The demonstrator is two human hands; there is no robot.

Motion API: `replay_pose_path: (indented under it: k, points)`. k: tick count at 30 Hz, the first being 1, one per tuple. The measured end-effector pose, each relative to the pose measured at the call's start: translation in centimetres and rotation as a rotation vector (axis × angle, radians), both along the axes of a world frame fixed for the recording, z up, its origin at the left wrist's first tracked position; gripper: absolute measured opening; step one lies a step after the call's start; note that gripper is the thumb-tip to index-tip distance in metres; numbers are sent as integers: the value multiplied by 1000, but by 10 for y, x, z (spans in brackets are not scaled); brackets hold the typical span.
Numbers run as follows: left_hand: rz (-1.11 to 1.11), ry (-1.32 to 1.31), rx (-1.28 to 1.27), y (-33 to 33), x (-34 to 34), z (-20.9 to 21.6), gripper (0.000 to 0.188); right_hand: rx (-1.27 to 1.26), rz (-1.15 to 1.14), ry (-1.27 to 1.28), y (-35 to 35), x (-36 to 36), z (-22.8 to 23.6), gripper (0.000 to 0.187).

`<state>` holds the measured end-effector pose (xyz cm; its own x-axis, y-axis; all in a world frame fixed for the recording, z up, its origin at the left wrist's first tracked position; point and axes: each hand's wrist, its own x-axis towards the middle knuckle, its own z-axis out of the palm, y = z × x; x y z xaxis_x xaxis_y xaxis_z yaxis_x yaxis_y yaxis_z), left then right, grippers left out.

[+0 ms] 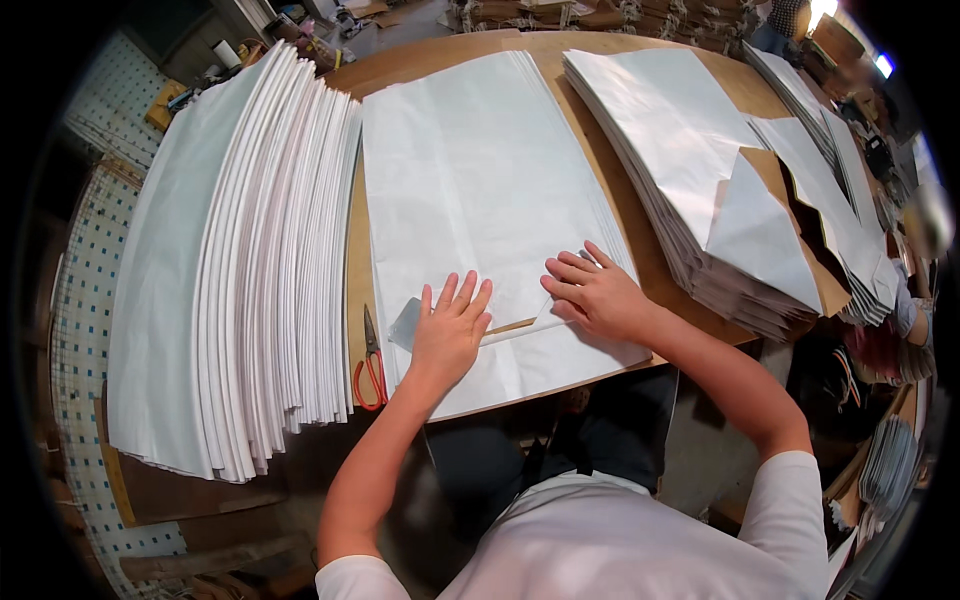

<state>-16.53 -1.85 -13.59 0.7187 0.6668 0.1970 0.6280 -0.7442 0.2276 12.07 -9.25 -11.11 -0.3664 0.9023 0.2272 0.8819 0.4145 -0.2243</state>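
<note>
Your left hand (447, 338) and right hand (604, 298) lay palm down, fingers (464, 294) spread and released, on the top white paper sack (480, 190).

Right under your fingers, the sack's near end was folded, a brown slit showing between them; the paper looked light, limp across its broad face, stiffer at the crease, and slick enough to slide, so the folded edge seemed the best place to take hold. Your left forearm angled up from below, your right reached in from the lower right, elbow bent wide. Just left of your left fingers sat red-handled scissors (370, 370); farther left, a tall paper stack (270, 250); beyond your right fingers, across the tabletop (548, 65), another pile (665, 115).
</note>
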Motion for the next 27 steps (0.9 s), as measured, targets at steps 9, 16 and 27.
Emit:
replay_pose_path:
  k: [9,16,27]
  points:
    - [-18,19,-86,4,-2,-1,40,154,-238,379,72,-152,-34,44]
    - [11,-37,57,-4,-6,-6,46,63,-232,92,32,-63,-34,60]
    - [38,-297,135,20,52,26,24,-6,-289,-74,24,-34,-26,58]
